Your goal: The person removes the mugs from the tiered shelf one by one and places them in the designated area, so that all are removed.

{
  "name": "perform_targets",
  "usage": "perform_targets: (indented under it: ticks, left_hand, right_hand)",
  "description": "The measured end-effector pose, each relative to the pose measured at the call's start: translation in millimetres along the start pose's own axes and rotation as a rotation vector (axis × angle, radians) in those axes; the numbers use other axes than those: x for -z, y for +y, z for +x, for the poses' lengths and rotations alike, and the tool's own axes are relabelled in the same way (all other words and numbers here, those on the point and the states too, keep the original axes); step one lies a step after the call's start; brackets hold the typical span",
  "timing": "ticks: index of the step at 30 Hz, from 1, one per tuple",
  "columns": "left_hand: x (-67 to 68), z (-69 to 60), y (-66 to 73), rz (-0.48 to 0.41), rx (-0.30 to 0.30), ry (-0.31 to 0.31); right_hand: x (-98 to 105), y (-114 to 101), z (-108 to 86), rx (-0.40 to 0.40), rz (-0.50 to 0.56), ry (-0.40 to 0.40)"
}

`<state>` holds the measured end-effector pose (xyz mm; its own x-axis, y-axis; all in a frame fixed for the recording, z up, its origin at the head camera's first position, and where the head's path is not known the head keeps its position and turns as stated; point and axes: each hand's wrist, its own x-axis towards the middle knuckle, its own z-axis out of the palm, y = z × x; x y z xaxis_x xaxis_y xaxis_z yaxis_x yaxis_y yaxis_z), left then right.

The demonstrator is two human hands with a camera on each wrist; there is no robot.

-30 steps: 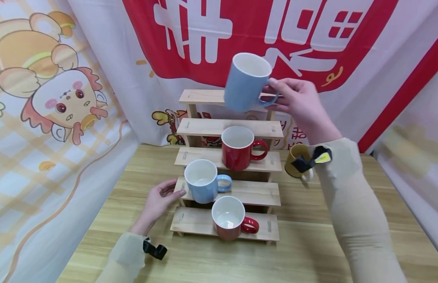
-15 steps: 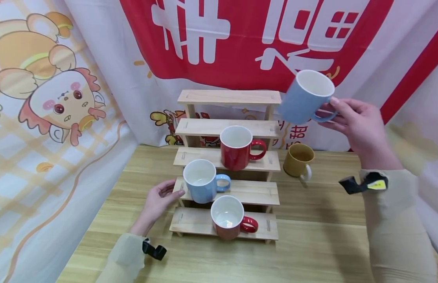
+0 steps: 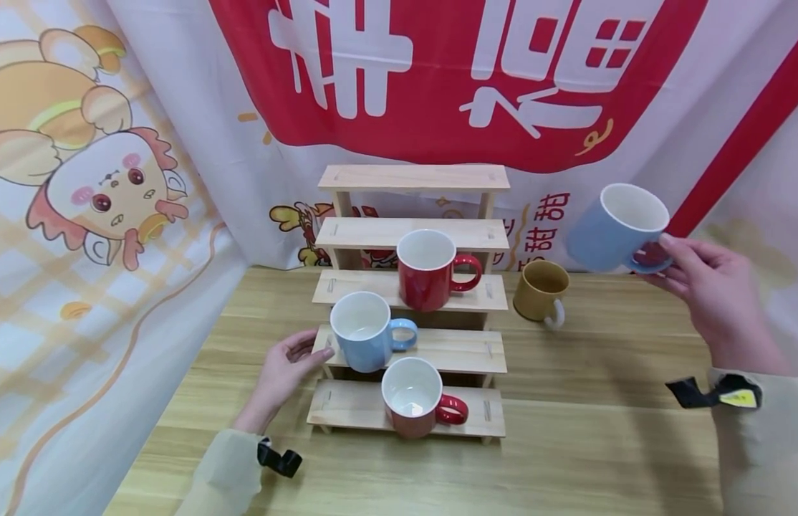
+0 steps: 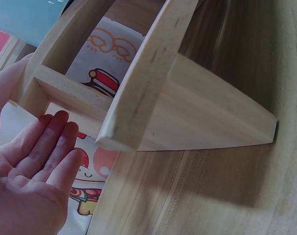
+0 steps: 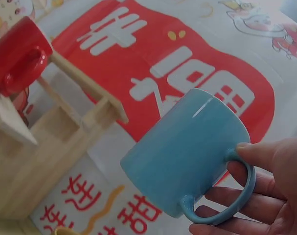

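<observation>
My right hand holds a blue mug by its handle, lifted in the air right of the wooden tiered rack. In the right wrist view, thumb and fingers grip the handle of this tilted blue mug. My left hand touches the left end of the rack's second step from the bottom, its fingers fairly straight in the left wrist view. On that step stands another blue mug. A red mug sits one step higher; a second red-handled mug is on the lowest step.
A brown mug with a white handle stands on the wooden table, right of the rack and left of the lifted mug. Printed cloth hangs behind the rack and along both sides.
My right hand has carried the blue mug from above the rack's top step to the right and downward. The left hand has stayed at the rack.
</observation>
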<state>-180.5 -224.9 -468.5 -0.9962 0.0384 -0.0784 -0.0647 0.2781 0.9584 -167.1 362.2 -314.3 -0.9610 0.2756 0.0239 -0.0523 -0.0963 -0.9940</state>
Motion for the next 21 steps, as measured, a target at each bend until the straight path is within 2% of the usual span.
perform_targets:
  ticks: [7, 11, 13, 17, 21]
  left_hand:
    - [0.5, 0.8, -2.0, 0.008, -0.015, 0.003]
    - [1.2, 1.6, -2.1, 0.007, -0.009, 0.006]
    - [1.1, 1.4, -1.3, 0.005, -0.003, 0.006]
    - [0.4, 0.6, -0.4, 0.001, 0.006, 0.002]
    - [-0.4, 0.8, -1.3, -0.002, 0.001, -0.001]
  right_hand:
    - [26.2, 28.8, -3.1, 0.037, 0.071, -0.012]
    - [33.5, 44.4, 0.2, -0.004, 0.074, -0.011]
    - [35.4, 52.6, 3.2, -0.025, 0.11, -0.005]
    - [36.6, 69.8, 11.8, -0.045, 0.174, 0.04]
    - [35.4, 89.0, 23.5, -0.019, 0.21, 0.107]
